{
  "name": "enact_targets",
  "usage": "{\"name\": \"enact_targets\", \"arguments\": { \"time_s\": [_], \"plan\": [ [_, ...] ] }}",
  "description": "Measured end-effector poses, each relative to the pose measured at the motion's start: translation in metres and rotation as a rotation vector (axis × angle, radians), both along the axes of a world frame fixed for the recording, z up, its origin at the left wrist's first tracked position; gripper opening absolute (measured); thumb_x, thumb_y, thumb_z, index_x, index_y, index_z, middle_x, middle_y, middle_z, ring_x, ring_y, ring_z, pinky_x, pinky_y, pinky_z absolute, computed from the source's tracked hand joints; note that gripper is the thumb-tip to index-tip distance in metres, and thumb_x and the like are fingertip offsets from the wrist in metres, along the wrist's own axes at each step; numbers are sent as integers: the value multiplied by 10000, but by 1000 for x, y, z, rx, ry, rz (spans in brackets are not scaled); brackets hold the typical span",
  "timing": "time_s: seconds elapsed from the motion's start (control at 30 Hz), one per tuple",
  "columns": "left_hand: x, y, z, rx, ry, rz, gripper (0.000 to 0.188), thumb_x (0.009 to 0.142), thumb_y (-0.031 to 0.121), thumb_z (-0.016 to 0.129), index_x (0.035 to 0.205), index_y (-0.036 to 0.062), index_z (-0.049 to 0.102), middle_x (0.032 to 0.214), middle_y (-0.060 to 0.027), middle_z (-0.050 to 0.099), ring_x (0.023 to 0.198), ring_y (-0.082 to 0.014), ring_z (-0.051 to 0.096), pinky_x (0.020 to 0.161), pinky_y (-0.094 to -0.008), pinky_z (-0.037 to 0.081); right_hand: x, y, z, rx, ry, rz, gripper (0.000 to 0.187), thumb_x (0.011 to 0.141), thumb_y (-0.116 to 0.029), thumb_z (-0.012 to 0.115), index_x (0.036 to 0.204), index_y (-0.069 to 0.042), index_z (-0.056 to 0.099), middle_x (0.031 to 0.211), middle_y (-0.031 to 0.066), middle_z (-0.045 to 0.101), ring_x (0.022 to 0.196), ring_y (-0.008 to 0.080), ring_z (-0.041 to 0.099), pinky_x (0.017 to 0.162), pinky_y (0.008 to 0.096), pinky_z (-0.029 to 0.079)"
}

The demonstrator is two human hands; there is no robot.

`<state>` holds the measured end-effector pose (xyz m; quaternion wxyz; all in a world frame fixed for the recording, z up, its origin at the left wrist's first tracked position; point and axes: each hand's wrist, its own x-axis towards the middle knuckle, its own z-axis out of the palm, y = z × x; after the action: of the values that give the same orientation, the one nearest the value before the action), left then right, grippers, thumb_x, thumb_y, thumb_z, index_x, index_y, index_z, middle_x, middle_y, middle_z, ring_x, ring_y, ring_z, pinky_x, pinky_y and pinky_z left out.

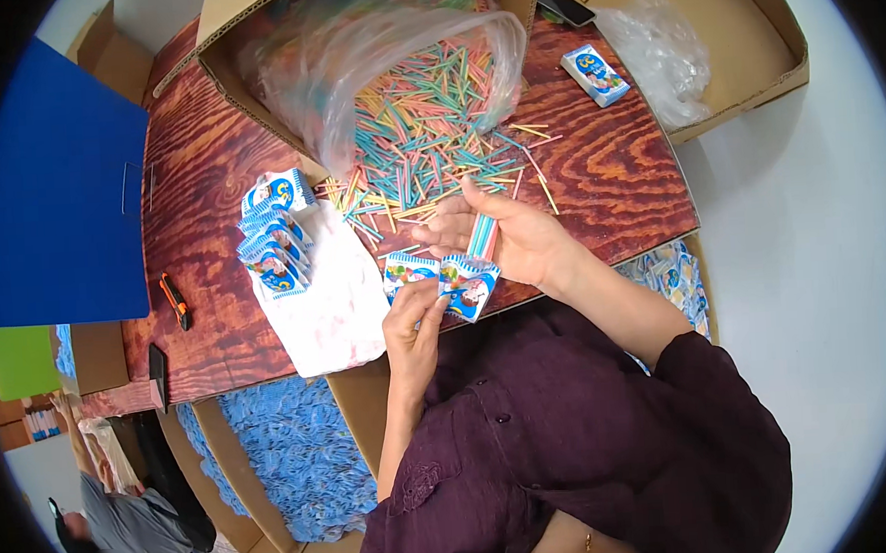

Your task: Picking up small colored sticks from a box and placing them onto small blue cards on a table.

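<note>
My left hand (pixel 415 318) holds a small blue and white paper packet (pixel 469 285) open at its top, near the table's front edge. My right hand (pixel 506 235) grips a small bunch of thin coloured sticks (pixel 482 236) whose lower ends go into that packet. A second packet (pixel 407 270) lies flat just left of it. Beyond the hands a big heap of pastel sticks (pixel 425 127) spills from a clear plastic bag (pixel 391 49) lying in a cardboard box.
A row of filled packets (pixel 274 235) lies on a white cloth (pixel 334 302) at left. An orange cutter (pixel 175 301) sits further left. A small box (pixel 595 74) and clear bag (pixel 664 55) are at the right. Cartons of blue packets (pixel 292 455) stand below the table.
</note>
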<state>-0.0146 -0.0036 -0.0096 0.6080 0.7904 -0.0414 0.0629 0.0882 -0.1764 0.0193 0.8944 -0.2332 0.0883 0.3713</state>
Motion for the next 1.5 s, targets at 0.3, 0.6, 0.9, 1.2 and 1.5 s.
{"name": "enact_targets", "arguments": {
  "time_s": [0.3,0.6,0.9,1.2,1.5],
  "plan": [
    [-3,-1,-10,-133,19,10,105,867,-4,603,938,-66,650,952,-132,633,889,-198,593,787,-283,451,-15,11,6,-286,-498,98,430,991,-338,453,1132,50,576,1070,182,659,1071,254,618,931,374,487],
    [-2,-2,-8,-278,-31,219,131,875,-37,580,990,-63,640,1049,-115,630,995,-186,581,899,-279,430,-12,3,40,-870,-1348,312,829,759,-196,749,1441,-24,310,1404,172,430,1328,259,386,1088,371,306],
    [-2,9,-11,-738,3,136,164,840,-67,603,989,-24,655,1151,-123,591,1080,-181,545,929,-287,418,-35,13,57,-1208,-1368,176,655,758,-43,658,1365,-60,411,1273,174,532,1106,339,565,900,421,451],
    [-2,26,5,-521,38,80,140,835,-10,630,974,-4,619,936,-44,598,924,-128,537,901,-292,416,-47,31,52,-1074,-1790,-15,580,759,20,584,1321,-74,481,879,115,587,757,293,562,681,400,457],
    [10,83,5,-419,-84,509,107,963,86,483,957,12,560,751,-52,596,647,-103,561,618,-256,475,-40,26,21,-1077,-1501,91,442,821,-118,643,1246,-62,532,884,115,594,811,289,592,735,385,465]
  ]
}}
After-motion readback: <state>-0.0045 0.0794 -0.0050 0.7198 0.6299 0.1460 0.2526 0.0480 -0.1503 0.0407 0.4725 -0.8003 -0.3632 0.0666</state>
